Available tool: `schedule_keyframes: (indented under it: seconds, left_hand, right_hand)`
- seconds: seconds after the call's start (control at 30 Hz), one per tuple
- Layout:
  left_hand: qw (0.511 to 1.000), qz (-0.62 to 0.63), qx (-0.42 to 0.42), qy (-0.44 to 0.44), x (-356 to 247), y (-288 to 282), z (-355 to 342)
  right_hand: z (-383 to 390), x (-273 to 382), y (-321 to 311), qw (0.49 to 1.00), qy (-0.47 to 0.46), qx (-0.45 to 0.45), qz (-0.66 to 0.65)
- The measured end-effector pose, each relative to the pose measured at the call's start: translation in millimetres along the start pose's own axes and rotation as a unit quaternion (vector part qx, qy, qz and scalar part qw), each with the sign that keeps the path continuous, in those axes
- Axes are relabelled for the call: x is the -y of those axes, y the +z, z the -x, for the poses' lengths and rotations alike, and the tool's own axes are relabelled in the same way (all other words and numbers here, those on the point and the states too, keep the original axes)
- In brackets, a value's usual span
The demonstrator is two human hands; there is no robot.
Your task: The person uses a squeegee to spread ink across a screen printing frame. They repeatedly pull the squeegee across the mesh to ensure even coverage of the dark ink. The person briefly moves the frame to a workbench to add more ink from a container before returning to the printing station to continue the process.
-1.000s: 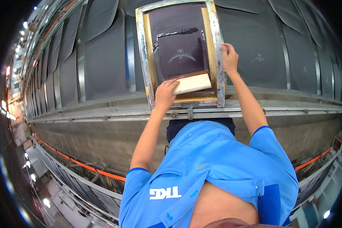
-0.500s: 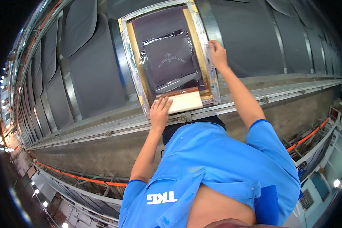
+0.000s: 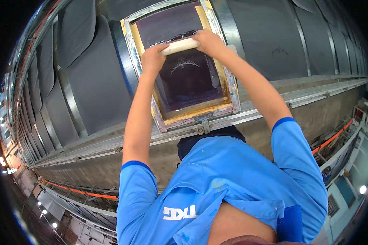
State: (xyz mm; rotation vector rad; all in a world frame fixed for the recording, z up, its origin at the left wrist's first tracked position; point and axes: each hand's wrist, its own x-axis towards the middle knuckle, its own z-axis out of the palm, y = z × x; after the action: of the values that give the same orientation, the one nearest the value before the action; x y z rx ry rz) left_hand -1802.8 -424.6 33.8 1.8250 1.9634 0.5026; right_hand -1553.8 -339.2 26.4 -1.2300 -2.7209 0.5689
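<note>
A screen printing frame [image 3: 233, 87] with a dark mesh [image 3: 188, 92] lies on the long table, its metal edges stained and its inner borders taped yellow. Across the far part of the mesh rests a squeegee [image 3: 180, 46] with a pale wooden handle. My left hand [image 3: 153, 58] grips its left end and my right hand [image 3: 208, 41] its right end. Dark wet ink [image 3: 190, 34] shows along the squeegee's far side. On the mesh just nearer than the squeegee is a light arched design [image 3: 185, 65] with spikes. The squeegee's blade is mostly hidden.
Dark grey sheets [image 3: 96, 81] lie along the table on both sides, one on the right [image 3: 270, 45] bearing a faint arched print. A metal rail [image 3: 265, 111] with bolted stops runs along the near edge. Behind me stretches another rack with an orange strip [image 3: 333, 136].
The squeegee has gone from the frame's near end to the far part of the mesh. My right hand has left the frame's right edge and taken hold of the squeegee alongside my left.
</note>
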Motion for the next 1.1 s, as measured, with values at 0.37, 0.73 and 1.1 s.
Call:
schedule_keyframes:
  seconds: [0.37,0.73,1.1]
  left_hand:
    - [0.997,-0.014,-0.042,0.069,-20.9,38.4,151.5]
    - [0.999,-0.039,-0.016,-0.009,-0.1,7.7,-4.4]
    - [0.997,-0.016,-0.026,0.069,-23.7,43.1,182.1]
  right_hand:
    - [142.2,58.2,19.1,0.999,0.002,-0.028,-0.018]
    - [10.6,-14.4,14.8,0.988,-0.014,-0.131,-0.084]
    - [182.8,33.0,21.9,0.960,0.045,-0.025,-0.276]
